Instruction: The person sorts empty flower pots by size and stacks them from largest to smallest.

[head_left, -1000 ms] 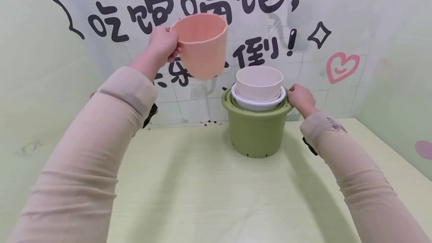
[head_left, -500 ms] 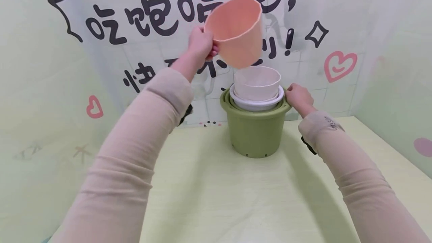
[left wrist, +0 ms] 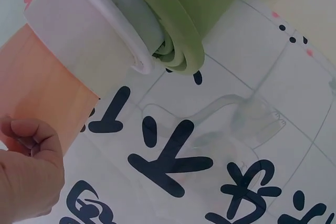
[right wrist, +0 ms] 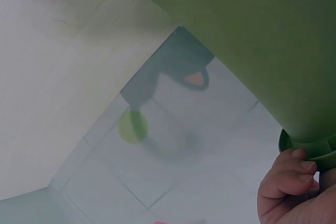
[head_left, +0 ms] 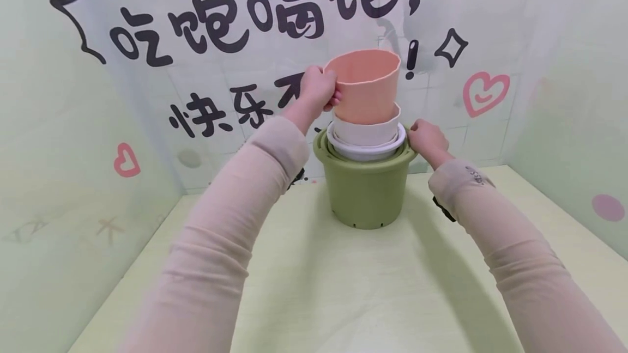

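My left hand [head_left: 319,89] grips the rim of a peach-pink plastic flowerpot [head_left: 368,102] at its left side. That pot is upright, its lower part inside a pale white pot [head_left: 365,134]. Below it, a white pot with a thick rim [head_left: 368,152] sits in a large olive-green pot [head_left: 365,195], which has further green rims nested inside. My right hand [head_left: 427,138] holds the green pot's rim on the right. In the left wrist view, curled fingers of the left hand [left wrist: 31,166] pinch the pink pot's edge. The right wrist view shows the fingers at the green rim [right wrist: 320,156].
The stack stands at the back of a pale wooden table [head_left: 353,287]. Directly behind it hangs a whitish wall sheet [head_left: 235,59] printed with black characters and hearts. Light green side walls [head_left: 579,140] close off the left and right.
My left hand has carried the pink pot rightward, then lowered it into the top of the white pot. My right hand has kept its hold on the green pot's rim.
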Action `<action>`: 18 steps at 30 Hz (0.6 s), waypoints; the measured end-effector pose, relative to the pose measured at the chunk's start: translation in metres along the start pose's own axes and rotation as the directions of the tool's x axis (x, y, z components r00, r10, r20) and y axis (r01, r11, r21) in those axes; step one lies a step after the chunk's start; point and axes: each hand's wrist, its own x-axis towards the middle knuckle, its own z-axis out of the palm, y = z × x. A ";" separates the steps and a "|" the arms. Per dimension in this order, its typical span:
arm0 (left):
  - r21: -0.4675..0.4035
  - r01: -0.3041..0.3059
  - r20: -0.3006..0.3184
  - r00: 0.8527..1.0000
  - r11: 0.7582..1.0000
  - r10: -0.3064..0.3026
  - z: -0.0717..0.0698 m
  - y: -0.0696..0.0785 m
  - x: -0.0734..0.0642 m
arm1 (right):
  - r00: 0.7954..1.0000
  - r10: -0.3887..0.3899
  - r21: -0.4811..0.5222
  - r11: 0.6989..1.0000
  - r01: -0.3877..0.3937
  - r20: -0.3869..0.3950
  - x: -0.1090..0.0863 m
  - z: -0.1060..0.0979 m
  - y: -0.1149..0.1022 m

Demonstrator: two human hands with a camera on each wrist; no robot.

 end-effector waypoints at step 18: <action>0.108 -0.004 -0.011 1.000 0.994 0.005 0.017 -0.026 -0.002 | 1.000 -0.007 0.029 1.000 0.007 0.006 -0.001 0.002 -0.001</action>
